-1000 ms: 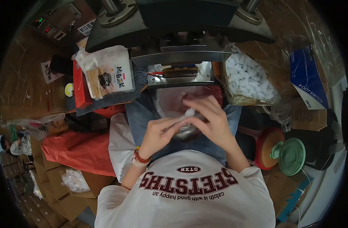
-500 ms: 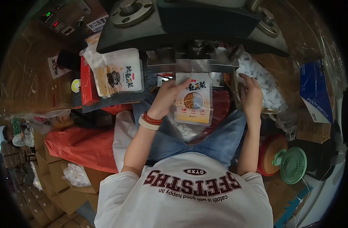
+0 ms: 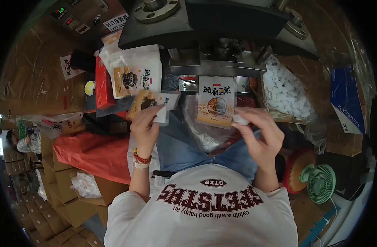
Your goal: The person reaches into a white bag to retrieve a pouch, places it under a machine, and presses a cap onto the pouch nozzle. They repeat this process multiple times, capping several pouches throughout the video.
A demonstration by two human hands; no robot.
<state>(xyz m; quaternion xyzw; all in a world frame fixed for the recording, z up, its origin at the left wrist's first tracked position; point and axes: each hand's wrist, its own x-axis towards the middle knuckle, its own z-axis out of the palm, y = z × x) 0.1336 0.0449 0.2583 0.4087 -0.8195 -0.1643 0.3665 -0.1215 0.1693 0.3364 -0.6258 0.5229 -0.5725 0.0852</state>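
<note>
My left hand (image 3: 145,129), with a red bead bracelet at the wrist, pinches a printed packaging pouch (image 3: 153,101) just in front of the pouch stack (image 3: 139,74). Another pouch (image 3: 216,96) hangs at the metal jaw of the machine (image 3: 221,68), its printed face toward me. By that pouch's lower right corner is my right hand (image 3: 264,133), thumb and fingers closed on a small white plastic piece (image 3: 240,119).
White plastic pieces (image 3: 285,88) fill a bin on the right. Beyond it stands a blue foot switch box (image 3: 346,101). A green fan (image 3: 321,184) sits at lower right. The red box (image 3: 104,84) is beside the stack, and clear plastic (image 3: 205,138) lies over my lap.
My left hand has left the pouch at the machine and moved left, taking another pouch. My right hand has come from the bin toward the machine's pouch with a white piece.
</note>
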